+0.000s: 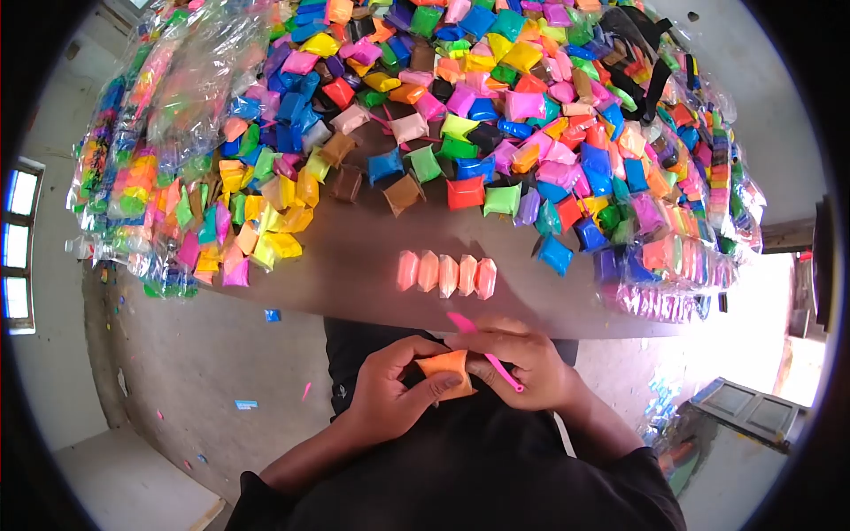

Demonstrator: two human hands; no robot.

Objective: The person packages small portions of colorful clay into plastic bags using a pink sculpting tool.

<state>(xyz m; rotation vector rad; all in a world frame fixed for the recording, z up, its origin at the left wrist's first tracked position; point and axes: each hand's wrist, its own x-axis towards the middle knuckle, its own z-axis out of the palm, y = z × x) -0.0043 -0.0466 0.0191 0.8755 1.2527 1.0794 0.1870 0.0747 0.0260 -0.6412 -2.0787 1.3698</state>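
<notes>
My left hand (390, 389) is closed round a small orange packet (444, 365), its thumb lying across the front face. The packet looks like soft modelling clay in a clear wrapper. Between the fingers of my right hand (536, 365) is a slim pink plastic tool (506, 375), slanting down to the right. My right fingertips also meet the packet's right side, where part of it is hidden. Just beyond my hands, several pinkish-orange packets (448, 275) stand side by side in a short row on the brown table (354, 243).
A big heap of multicoloured packets (522, 106) covers the far part of the table. Clear plastic bags of packets lie at the left (177, 115) and right (682, 257). A blue packet (272, 315) lies on the floor. A grey cabinet (744, 416) stands at the right.
</notes>
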